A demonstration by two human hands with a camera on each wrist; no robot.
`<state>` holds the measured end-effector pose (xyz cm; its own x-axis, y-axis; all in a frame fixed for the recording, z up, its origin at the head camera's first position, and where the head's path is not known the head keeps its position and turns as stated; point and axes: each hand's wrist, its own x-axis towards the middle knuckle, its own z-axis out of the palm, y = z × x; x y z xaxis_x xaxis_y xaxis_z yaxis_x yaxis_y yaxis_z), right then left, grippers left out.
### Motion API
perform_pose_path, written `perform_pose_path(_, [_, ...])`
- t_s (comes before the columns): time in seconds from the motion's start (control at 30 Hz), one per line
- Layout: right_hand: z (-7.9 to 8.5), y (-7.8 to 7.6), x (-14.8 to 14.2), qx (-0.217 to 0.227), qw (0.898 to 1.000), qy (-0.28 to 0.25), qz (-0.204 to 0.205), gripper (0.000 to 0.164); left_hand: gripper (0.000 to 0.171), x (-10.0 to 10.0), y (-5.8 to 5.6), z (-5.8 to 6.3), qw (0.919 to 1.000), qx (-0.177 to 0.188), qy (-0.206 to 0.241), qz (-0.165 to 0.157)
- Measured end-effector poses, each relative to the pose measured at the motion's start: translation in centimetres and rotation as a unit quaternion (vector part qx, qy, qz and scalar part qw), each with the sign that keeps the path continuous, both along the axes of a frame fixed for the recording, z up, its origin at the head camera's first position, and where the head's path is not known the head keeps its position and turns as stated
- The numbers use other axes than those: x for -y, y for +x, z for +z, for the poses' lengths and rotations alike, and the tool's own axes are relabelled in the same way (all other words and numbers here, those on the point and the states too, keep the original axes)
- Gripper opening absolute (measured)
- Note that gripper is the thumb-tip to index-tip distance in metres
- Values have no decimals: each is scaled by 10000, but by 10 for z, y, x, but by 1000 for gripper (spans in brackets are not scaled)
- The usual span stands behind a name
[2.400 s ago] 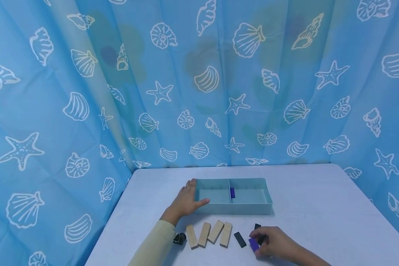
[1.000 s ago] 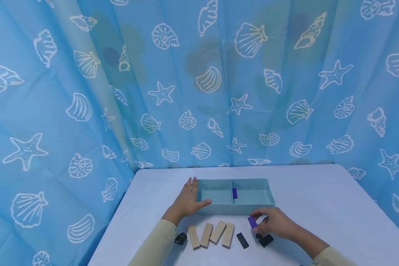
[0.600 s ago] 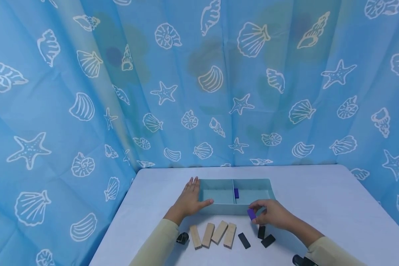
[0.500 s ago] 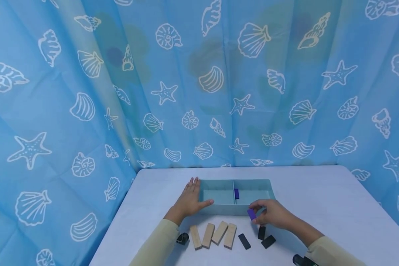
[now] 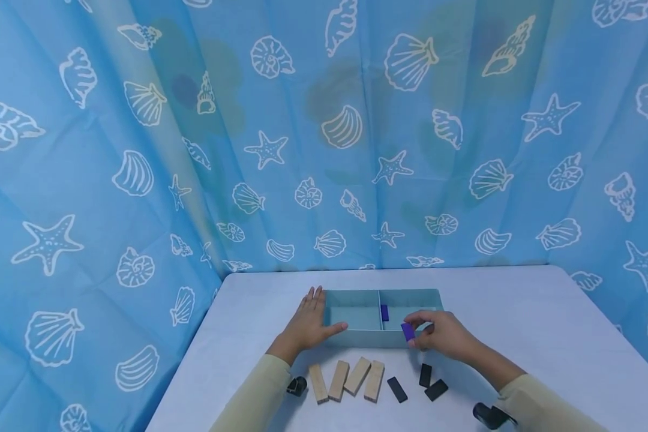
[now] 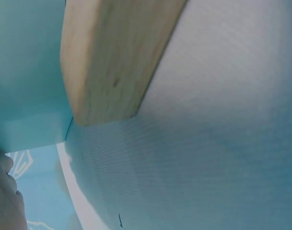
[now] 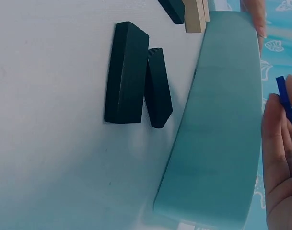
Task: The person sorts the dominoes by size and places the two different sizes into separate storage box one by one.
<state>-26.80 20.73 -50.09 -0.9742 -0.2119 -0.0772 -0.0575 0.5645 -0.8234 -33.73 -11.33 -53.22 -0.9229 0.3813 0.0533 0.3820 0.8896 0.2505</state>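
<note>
My right hand (image 5: 445, 336) pinches a purple block (image 5: 407, 331) between thumb and fingers, over the near rim of the pale teal box (image 5: 356, 339). In the right wrist view that block (image 7: 285, 98) shows as a thin blue-purple edge at the fingertips. A second purple block (image 5: 384, 312) lies in the box's right compartment, against the divider (image 5: 380, 311). Against the box's left end rests my left hand (image 5: 306, 324), its fingers straight along the side and the thumb over the near rim. The left wrist view shows only part of this hand (image 6: 5, 194).
In front of the box lie several pale wooden blocks (image 5: 338, 381) in a row. To their right are three black blocks (image 5: 396, 390); two of them (image 7: 127, 74) sit close together in the right wrist view. A shell-patterned blue curtain (image 5: 335, 180) hangs behind the white table (image 5: 491, 300).
The right hand has lifted the purple block from among the black blocks and carried it forward to the box's near rim. The left hand has stayed on the box.
</note>
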Motion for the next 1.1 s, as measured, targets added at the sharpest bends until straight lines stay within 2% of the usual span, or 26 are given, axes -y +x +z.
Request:
perform_pose_path(0.33, [5,-14,2,-365,9990,142,-220,51,106,0,-4,-3,10000,-65,57,48])
perform_pose_path(0.6, [1,-26,3,-348,9994,-27,-70,50,105,-1,-2,-4,9999,-16,98,68])
perform_pose_path(0.93, [-3,-42,3,-350,9993,-51,-153,50,105,-1,0,-1,9999,-45,63,90])
perform_pose_path(1.1, [-7,-50,3,-199,9994,-109,-246,51,105,0,0,-2,10000,-63,55,9])
